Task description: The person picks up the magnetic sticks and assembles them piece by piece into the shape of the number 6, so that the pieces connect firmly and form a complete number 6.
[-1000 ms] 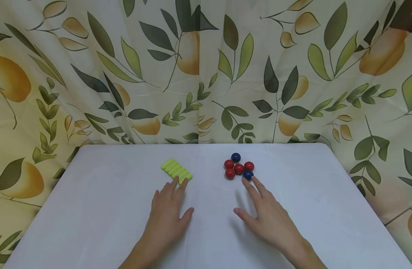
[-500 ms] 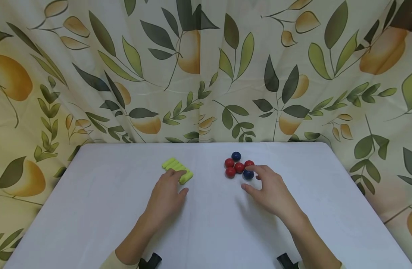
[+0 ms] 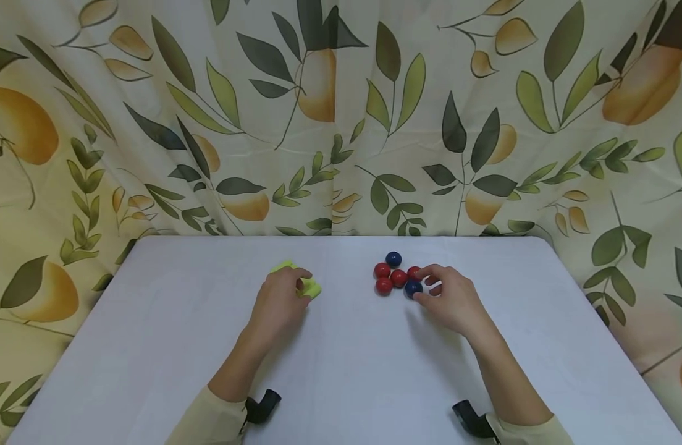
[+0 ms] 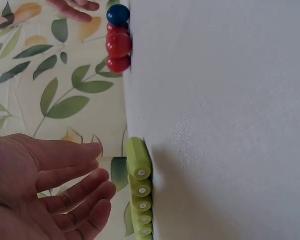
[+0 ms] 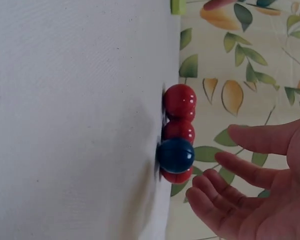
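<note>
A row of short lime-green rods (image 3: 311, 288), each with a pale dot in its end, lies on the white table. My left hand (image 3: 278, 300) hovers over the row and hides part of it. In the left wrist view its bent fingers stand a small gap away from the nearest green rod (image 4: 138, 160). My right hand (image 3: 453, 301) reaches to a cluster of shiny red balls (image 3: 399, 278) and blue balls. Its thumb and forefinger are spread about the nearest blue ball (image 3: 412, 288); the right wrist view shows them apart from that ball (image 5: 176, 156).
The white table (image 3: 341, 371) ends at a straight back edge. A curtain (image 3: 341, 123) printed with fruit and leaves hangs behind it. Another blue ball (image 3: 393, 259) lies at the far side of the cluster. Dark wrist cameras (image 3: 263, 406) jut from both sleeves.
Both hands have moved forward, the left one over the green rods, the right one to the near blue ball. Their fingers have bent downward. Sleeves and wrist cameras have come into view.
</note>
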The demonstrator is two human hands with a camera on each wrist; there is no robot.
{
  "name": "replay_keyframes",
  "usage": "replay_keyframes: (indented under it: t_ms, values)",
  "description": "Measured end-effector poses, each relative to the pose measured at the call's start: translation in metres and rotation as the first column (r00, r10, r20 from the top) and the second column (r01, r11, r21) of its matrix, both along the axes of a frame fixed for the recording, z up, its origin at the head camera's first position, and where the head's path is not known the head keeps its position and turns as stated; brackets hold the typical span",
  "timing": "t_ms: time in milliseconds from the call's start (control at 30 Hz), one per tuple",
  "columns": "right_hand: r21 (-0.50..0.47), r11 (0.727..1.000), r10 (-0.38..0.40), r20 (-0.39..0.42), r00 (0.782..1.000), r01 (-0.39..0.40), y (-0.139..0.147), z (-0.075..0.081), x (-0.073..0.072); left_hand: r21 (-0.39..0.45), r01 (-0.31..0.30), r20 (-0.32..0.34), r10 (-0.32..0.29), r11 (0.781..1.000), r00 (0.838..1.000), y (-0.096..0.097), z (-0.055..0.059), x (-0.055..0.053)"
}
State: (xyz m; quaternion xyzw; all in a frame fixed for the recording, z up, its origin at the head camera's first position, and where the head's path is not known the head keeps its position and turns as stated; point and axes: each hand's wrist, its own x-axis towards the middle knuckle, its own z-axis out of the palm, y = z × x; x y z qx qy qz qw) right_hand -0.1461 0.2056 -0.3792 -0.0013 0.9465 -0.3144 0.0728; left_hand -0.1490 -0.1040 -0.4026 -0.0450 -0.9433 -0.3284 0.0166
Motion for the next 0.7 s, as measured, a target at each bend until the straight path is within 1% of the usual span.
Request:
replay_keyframes:
  t_ms: [133, 267, 367, 567, 700]
  values:
    - [-0.025, 1.000, -0.001, 0.031, 1.000, 0.002, 0.003, -0.003, -0.003, 0.000, -0.006, 0.029, 0.006, 1.000, 1.000, 0.002, -0.002, -0.005]
    - [-0.038, 0.999, -0.016, 0.053, 0.998, 0.018, 0.006, -0.005, -0.004, -0.021, 0.012, 0.060, -0.011, 1.000, 0.998, 0.006, -0.003, -0.007]
    - [-0.045, 0.999, -0.014, 0.067, 0.998, 0.017, 0.008, -0.006, -0.005, -0.028, 0.019, 0.071, -0.017, 0.999, 0.997, 0.008, -0.004, -0.008]
    - [-0.047, 0.999, -0.007, 0.086, 0.996, 0.011, 0.010, -0.010, -0.005, -0.048, 0.010, 0.073, -0.007, 0.999, 0.997, 0.008, -0.008, -0.008]
    - [-0.036, 0.999, -0.013, 0.082, 0.997, 0.016, 0.012, -0.012, -0.004, -0.045, 0.013, 0.062, -0.010, 0.999, 0.998, 0.008, -0.010, -0.009]
